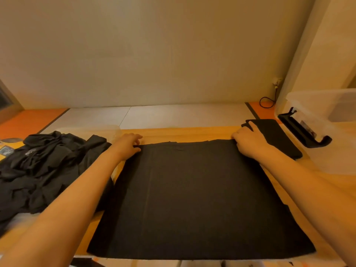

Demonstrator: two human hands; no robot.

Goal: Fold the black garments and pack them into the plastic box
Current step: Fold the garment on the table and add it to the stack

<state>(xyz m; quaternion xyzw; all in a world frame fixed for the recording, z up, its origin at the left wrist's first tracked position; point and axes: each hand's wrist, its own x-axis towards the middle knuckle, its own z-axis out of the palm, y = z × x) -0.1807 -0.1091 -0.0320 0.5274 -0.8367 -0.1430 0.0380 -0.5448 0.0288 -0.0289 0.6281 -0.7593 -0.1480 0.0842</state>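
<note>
A black garment point(200, 199) lies flat on the wooden table point(192, 132), folded into a wide rectangle. My left hand point(128, 143) pinches its far left corner. At the far right corner my right hand point(248, 142) grips the cloth edge with curled fingers. A narrow folded black garment point(279, 137) lies just right of my right hand. A heap of unfolded black garments point(40, 166) sits at the left. The clear plastic box point(325, 112) with a black latch handle stands at the right.
A clear plastic lid point(92, 130) lies behind the heap at the table's far edge. A black cable point(266, 102) loops on the orange floor by the wall. White panels lie beyond the table. The near table edge is close to the garment's hem.
</note>
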